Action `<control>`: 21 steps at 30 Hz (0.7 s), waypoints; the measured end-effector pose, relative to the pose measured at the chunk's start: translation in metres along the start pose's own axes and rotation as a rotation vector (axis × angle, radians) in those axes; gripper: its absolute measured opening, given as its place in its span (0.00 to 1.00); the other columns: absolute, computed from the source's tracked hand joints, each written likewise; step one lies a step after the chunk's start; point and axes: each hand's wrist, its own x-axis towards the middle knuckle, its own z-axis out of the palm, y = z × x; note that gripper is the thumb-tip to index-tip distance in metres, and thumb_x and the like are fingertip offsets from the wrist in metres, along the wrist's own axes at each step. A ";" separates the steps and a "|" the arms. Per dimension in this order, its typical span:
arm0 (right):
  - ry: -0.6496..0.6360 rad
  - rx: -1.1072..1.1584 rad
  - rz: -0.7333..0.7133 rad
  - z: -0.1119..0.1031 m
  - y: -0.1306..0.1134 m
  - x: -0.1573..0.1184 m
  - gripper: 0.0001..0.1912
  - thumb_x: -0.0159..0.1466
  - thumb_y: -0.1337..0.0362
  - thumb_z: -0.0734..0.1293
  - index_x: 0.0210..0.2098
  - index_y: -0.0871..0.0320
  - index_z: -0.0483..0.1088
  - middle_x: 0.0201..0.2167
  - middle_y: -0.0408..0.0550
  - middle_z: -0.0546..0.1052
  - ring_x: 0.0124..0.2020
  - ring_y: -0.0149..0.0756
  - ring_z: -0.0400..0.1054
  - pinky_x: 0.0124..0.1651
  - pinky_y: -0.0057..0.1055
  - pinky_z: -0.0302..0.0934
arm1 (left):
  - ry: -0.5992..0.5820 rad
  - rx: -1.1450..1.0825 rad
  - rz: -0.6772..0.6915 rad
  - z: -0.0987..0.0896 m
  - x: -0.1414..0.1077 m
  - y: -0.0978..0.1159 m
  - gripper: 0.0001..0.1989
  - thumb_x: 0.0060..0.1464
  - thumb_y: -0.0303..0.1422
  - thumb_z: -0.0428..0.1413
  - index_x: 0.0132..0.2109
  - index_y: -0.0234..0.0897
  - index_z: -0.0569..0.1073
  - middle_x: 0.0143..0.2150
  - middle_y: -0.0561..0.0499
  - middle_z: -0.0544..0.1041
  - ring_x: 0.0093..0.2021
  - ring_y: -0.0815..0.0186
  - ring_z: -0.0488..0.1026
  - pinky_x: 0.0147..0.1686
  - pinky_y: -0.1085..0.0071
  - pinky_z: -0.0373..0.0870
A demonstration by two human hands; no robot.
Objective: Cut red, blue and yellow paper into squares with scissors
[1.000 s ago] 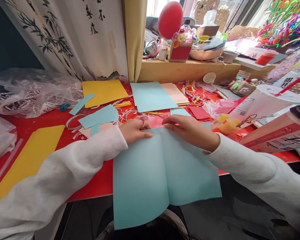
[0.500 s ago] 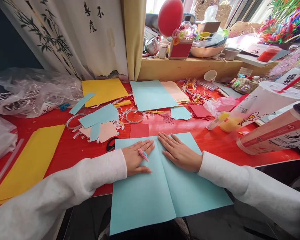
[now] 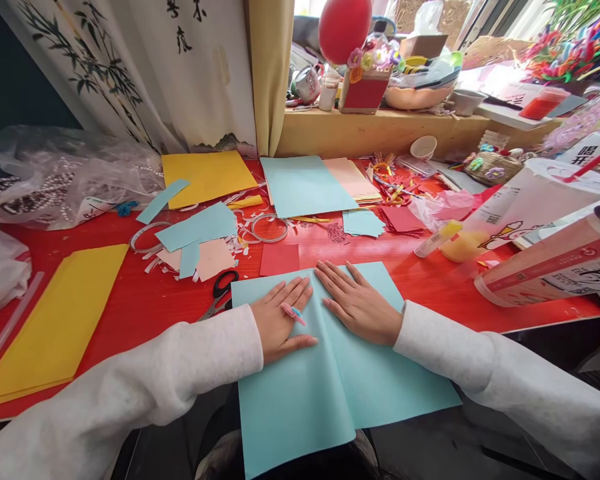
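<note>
A large light-blue sheet of paper (image 3: 300,407) lies partly on the red table, its near part hanging past the edge toward my lap. A crease runs down its middle. My left hand (image 3: 285,321) rests flat on the left half, fingers stretched out, with a small pink and blue ornament on a finger. On the other side of the crease, my right hand (image 3: 357,305) presses flat near the sheet's far edge, fingers extended. Black-handled scissors (image 3: 221,290) lie just left of the sheet, partly hidden by my sleeve. A small red paper square (image 3: 279,259) sits beyond the far edge.
Yellow sheets (image 3: 60,313) lie at the left. Blue paper pieces (image 3: 200,227), a tape ring (image 3: 270,228) and scraps lie behind. On the right are a glue stick (image 3: 437,239) and drink cups (image 3: 545,253). A windowsill (image 3: 300,127) bounds the back.
My left hand has slid slightly right toward the crease, and the left half of the blue sheet has shifted and bulged beside it. More of the scissors shows. My right hand stays nearly in place.
</note>
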 end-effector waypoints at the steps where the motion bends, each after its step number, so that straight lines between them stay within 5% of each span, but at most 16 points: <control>1: 0.000 0.001 0.002 0.000 0.000 0.000 0.30 0.68 0.55 0.43 0.64 0.64 0.41 0.66 0.50 0.42 0.66 0.38 0.35 0.65 0.47 0.35 | 0.008 -0.004 -0.013 0.001 0.000 0.002 0.42 0.53 0.57 0.33 0.64 0.27 0.48 0.67 0.43 0.44 0.67 0.59 0.41 0.63 0.63 0.40; 21: 0.037 -0.025 0.083 0.004 -0.008 0.000 0.29 0.68 0.57 0.43 0.64 0.63 0.40 0.66 0.48 0.43 0.66 0.36 0.36 0.65 0.46 0.36 | 0.055 -0.006 -0.134 0.002 0.001 0.018 0.41 0.54 0.56 0.32 0.64 0.28 0.49 0.67 0.45 0.44 0.66 0.61 0.42 0.64 0.63 0.40</control>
